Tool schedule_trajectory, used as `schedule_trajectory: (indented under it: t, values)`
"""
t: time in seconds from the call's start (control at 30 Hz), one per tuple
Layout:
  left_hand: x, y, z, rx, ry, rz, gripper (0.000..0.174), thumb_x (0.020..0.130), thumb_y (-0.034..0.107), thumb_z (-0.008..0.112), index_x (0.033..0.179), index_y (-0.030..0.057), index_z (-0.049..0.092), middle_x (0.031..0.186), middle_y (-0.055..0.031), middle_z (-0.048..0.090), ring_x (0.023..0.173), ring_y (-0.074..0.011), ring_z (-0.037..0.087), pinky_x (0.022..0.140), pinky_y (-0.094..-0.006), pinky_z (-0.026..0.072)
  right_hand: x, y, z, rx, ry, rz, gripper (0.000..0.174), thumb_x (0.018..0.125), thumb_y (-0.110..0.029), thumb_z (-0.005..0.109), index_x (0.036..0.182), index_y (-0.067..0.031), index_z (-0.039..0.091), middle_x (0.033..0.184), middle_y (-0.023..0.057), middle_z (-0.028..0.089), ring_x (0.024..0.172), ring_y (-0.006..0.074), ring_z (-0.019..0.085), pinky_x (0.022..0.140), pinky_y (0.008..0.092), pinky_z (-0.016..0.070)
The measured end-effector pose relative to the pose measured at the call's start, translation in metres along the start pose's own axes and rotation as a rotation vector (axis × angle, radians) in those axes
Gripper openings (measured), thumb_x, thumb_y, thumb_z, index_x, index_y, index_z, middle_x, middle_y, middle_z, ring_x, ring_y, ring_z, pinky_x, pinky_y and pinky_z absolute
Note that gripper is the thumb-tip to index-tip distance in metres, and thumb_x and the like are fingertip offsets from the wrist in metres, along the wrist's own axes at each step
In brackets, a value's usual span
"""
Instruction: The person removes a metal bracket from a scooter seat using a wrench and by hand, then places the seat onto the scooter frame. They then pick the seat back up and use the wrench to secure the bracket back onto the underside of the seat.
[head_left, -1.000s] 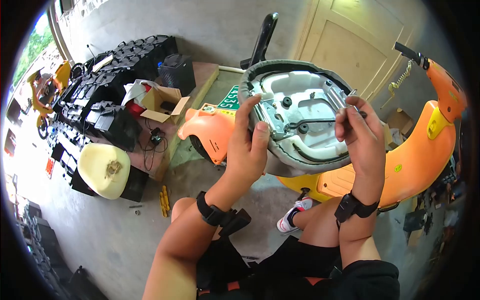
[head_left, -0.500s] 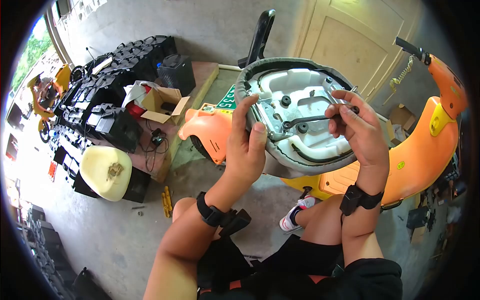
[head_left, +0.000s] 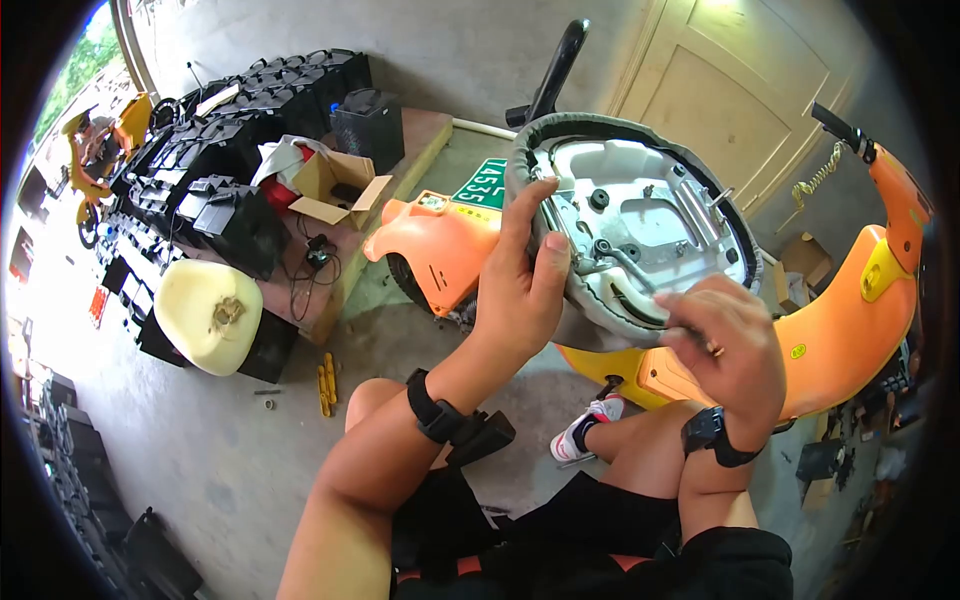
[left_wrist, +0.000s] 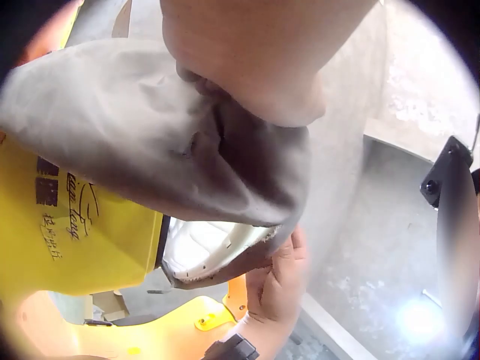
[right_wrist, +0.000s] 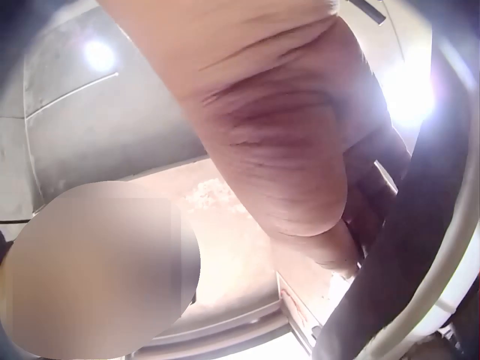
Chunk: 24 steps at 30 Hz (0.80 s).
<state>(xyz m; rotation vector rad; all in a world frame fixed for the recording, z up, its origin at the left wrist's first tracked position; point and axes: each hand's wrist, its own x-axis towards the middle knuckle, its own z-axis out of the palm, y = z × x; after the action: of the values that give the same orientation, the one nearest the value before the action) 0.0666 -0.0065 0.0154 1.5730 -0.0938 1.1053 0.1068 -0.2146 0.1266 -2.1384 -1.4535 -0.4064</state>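
My left hand grips the near-left edge of an upturned scooter seat, thumb and a finger showing at the rim. White plastic underside, metal brackets and black rubber bumpers face up; the grey cover wraps the outside. My right hand, blurred, pinches the free end of a dark wrench over the seat's near rim. The wrench's other end sits at the metal hinge bracket near my left thumb. In the right wrist view, the right hand's palm hides the wrench.
An orange and yellow scooter stands behind the seat. To the left are black batteries, an open cardboard box and a cream foam seat pad. A yellow tool lies on the concrete floor.
My right hand has swung the wrench's free end toward me, down to the seat's near rim. The left hand keeps its hold. The head view has shifted slightly.
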Motion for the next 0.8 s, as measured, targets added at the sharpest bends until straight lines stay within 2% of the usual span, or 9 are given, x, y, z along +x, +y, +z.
schedule_trajectory:
  t: [0.07,0.1,0.33,0.37,0.47,0.53,0.57,0.73,0.8]
  values:
    - [-0.001,0.007,-0.001,-0.004,-0.043,-0.122,0.047,0.102,0.028,0.043,0.142,0.0033,0.041,0.118,-0.0167,0.058,0.102,-0.0204,0.057,0.093,-0.0330,0.0451,0.008,-0.015,0.006,-0.172,0.005,-0.321,0.022,0.073,-0.007,0.075,0.095,-0.0066,0.069,0.072,0.0030,0.059,0.070,0.0223,0.059,0.061,0.0354,0.0485]
    - [0.000,0.006,0.000,-0.010,-0.050,-0.121,0.047,0.102,0.028,0.043,0.142,0.0033,0.041,0.118,-0.0167,0.058,0.102,-0.0204,0.057,0.093,-0.0330,0.0451,0.009,-0.021,0.011,-0.244,0.045,-0.320,0.020,0.070,-0.010,0.077,0.087,-0.0084,0.066,0.070,0.0008,0.057,0.071,0.0204,0.058,0.060,0.0352,0.0483]
    - [-0.001,0.005,0.004,-0.167,-0.013,-0.117,0.046,0.103,0.026,0.038,0.143,0.0026,0.039,0.121,-0.0131,0.057,0.105,-0.0199,0.056,0.093,-0.0312,0.0434,0.028,-0.022,0.030,-0.124,0.069,-0.419,0.027,0.070,-0.026,0.079,0.082,-0.0099,0.061,0.067,-0.0012,0.050,0.070,0.0186,0.054,0.061,0.0309,0.0483]
    - [-0.001,0.006,0.002,-0.113,-0.018,-0.109,0.047,0.103,0.027,0.037,0.143,0.0027,0.039,0.123,-0.0135,0.056,0.106,-0.0202,0.055,0.094,-0.0314,0.0434,0.030,-0.024,0.031,-0.149,0.046,-0.424,0.037,0.062,-0.035,0.082,0.084,-0.0087,0.067,0.067,0.0000,0.053,0.068,0.0191,0.056,0.058,0.0325,0.0475]
    - [0.000,-0.003,0.007,-0.181,-0.023,-0.091,0.047,0.104,0.028,0.036,0.144,0.0033,0.038,0.127,-0.0142,0.054,0.110,-0.0204,0.055,0.094,-0.0315,0.0437,0.039,-0.029,0.043,-0.204,0.105,-0.455,0.033,0.065,-0.034,0.079,0.085,-0.0098,0.067,0.069,-0.0015,0.050,0.069,0.0176,0.054,0.059,0.0310,0.0474]
    - [-0.004,-0.001,0.009,-0.244,0.009,-0.267,0.046,0.103,0.034,0.037,0.142,0.0108,0.041,0.124,-0.0115,0.055,0.110,-0.0221,0.058,0.095,-0.0361,0.0485,0.044,-0.034,0.054,-0.231,0.143,-0.477,0.026,0.068,-0.028,0.078,0.084,-0.0102,0.067,0.071,-0.0018,0.049,0.070,0.0167,0.054,0.059,0.0302,0.0472]
    - [-0.004,-0.009,0.010,-0.244,0.017,-0.227,0.042,0.103,0.027,0.038,0.143,0.0149,0.040,0.121,-0.0104,0.058,0.103,-0.0218,0.062,0.090,-0.0363,0.0532,0.047,-0.037,0.058,-0.240,0.152,-0.448,0.023,0.068,-0.024,0.077,0.083,-0.0104,0.066,0.072,-0.0017,0.050,0.070,0.0165,0.054,0.058,0.0303,0.0469]
    - [0.000,-0.004,0.001,-0.312,-0.036,-0.319,0.042,0.103,0.020,0.039,0.144,0.0131,0.039,0.124,-0.0112,0.057,0.105,-0.0213,0.061,0.090,-0.0376,0.0528,0.046,-0.041,0.058,-0.113,0.180,-0.299,0.023,0.067,-0.019,0.078,0.084,-0.0111,0.065,0.072,-0.0004,0.051,0.070,0.0176,0.056,0.058,0.0315,0.0461]
    - [0.000,-0.002,0.003,-0.367,-0.026,-0.232,0.044,0.103,0.023,0.042,0.144,0.0072,0.040,0.101,-0.0035,0.054,0.075,-0.0061,0.044,0.068,-0.0236,0.0411,0.043,-0.043,0.050,-0.114,0.159,-0.276,0.023,0.067,-0.017,0.078,0.085,-0.0107,0.065,0.071,0.0002,0.051,0.069,0.0186,0.056,0.059,0.0321,0.0467]
